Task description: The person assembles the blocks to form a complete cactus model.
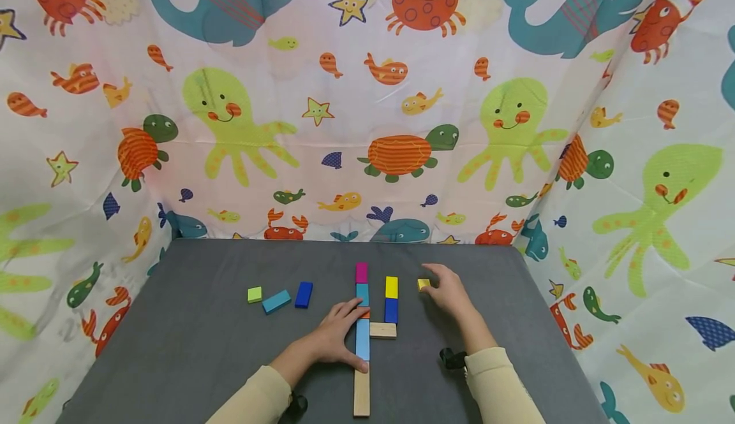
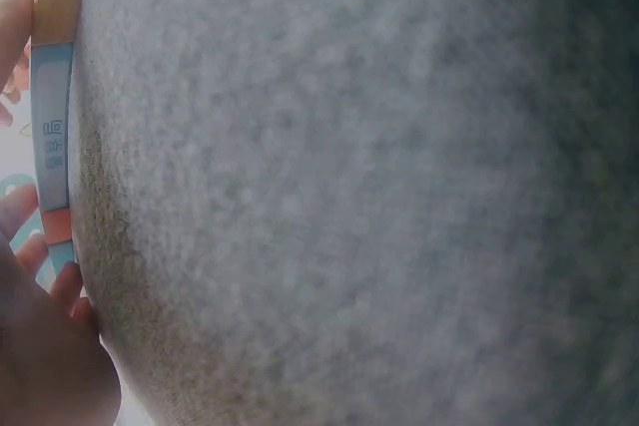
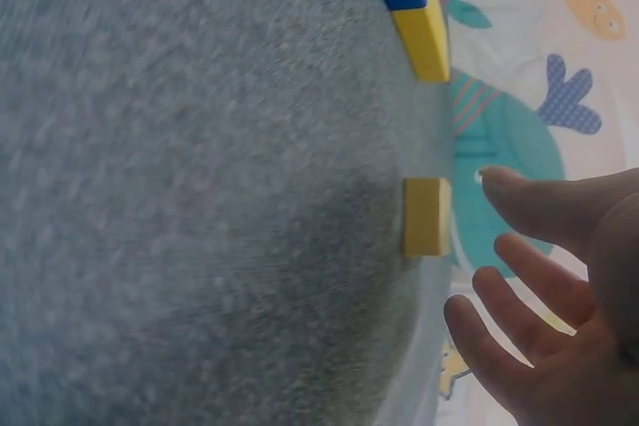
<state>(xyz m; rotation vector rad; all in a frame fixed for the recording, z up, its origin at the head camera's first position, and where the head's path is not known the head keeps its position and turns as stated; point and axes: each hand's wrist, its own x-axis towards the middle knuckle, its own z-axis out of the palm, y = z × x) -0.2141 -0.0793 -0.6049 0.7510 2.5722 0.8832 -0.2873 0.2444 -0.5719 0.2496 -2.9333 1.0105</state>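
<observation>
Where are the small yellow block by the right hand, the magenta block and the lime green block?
Small yellow block (image 3: pixel 422 216): right wrist view, its wider visible face.
Magenta block (image 1: pixel 362 273): head view, top face.
Lime green block (image 1: pixel 254 294): head view, top face.

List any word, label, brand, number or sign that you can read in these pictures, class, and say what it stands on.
Nothing can be read for certain.
Light blue block, left wrist view: dark printed marks, sideways, too blurred to read.
Elsewhere: no lettering visible.

Gold-yellow block (image 1: pixel 423 284), grey table (image 1: pixel 201 347), sea-creature-print backdrop (image 1: pixel 367 108).
</observation>
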